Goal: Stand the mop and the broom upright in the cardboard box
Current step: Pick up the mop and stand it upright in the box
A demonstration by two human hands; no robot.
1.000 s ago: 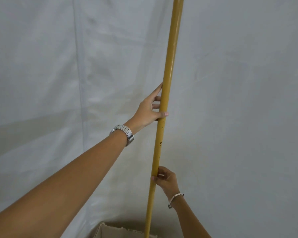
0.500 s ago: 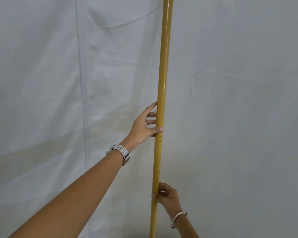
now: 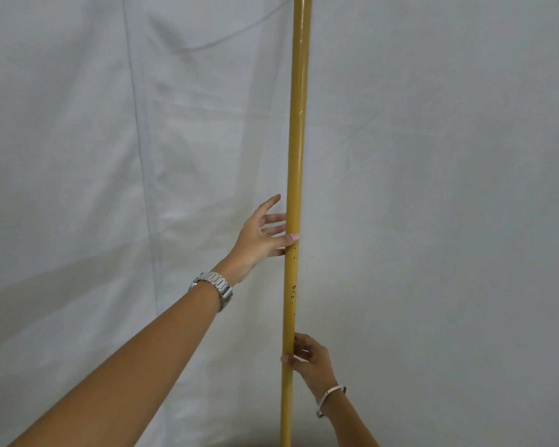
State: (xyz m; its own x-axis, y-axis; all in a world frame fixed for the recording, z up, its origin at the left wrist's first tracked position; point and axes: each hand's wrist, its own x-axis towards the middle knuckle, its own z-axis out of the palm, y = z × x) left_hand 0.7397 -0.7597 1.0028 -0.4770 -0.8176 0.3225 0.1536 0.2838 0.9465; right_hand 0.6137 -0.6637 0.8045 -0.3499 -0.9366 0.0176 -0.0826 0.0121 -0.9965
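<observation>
A long yellow handle (image 3: 299, 124) stands almost upright in front of a white sheet, running from the top edge to the bottom edge of the head view. Its head is out of view, so I cannot tell whether it is the mop or the broom. My left hand (image 3: 259, 237) rests on the handle at mid height. Its thumb lies across the front, its fingers are loose beside the handle, and its index finger is lifted away. Lower down, my right hand (image 3: 307, 356) is closed around the handle from the right. The cardboard box is out of view.
A creased white sheet (image 3: 433, 188) hangs behind the handle and fills the background. A metal watch (image 3: 215, 285) is on my left wrist and a thin bangle (image 3: 331, 400) is on my right wrist.
The view has tilted up, so the box edge has dropped out of sight. The handle has straightened from a slight lean to nearly vertical. My left fingers have spread and loosened.
</observation>
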